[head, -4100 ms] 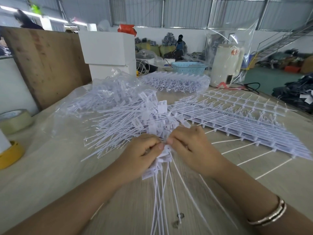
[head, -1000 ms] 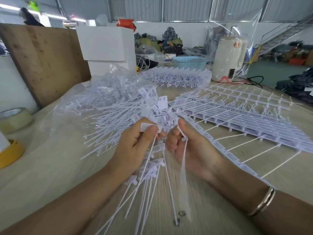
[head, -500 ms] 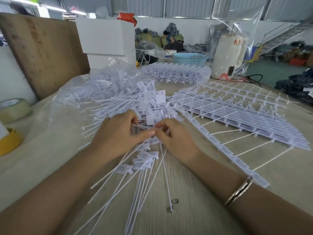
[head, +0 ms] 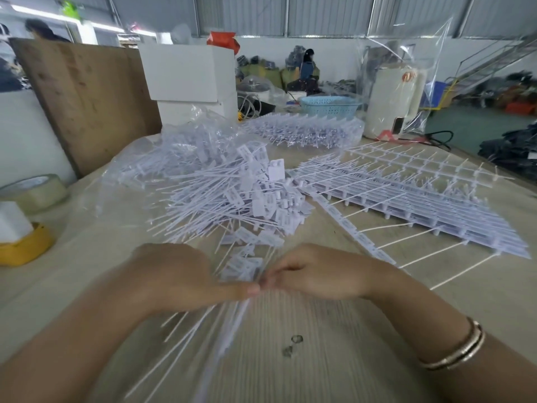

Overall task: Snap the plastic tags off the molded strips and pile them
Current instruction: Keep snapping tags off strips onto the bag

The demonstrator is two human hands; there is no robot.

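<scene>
A bundle of loose white plastic tags (head: 242, 266) lies in front of me, flat heads away from me and thin tails fanning toward me. My left hand (head: 177, 274) grips the bundle just below the heads. My right hand (head: 313, 273) pinches the same bundle from the right, and the fingertips of both hands meet over it. Beyond them rises a large pile of snapped-off tags (head: 232, 196). Molded strips (head: 412, 199) with tags still attached lie stacked flat to the right.
A clear bag of tags (head: 174, 152) sits behind the pile, another bagged batch (head: 305, 129) farther back. Tape rolls (head: 32, 193) and a yellow roll (head: 26, 245) stand at the left. White boxes (head: 189, 80), a blue basket (head: 331, 104) and a wooden board (head: 87, 100) line the back.
Both hands have drawn back toward me with the bundle, away from the big pile. Their fingertips now meet lower on the tags.
</scene>
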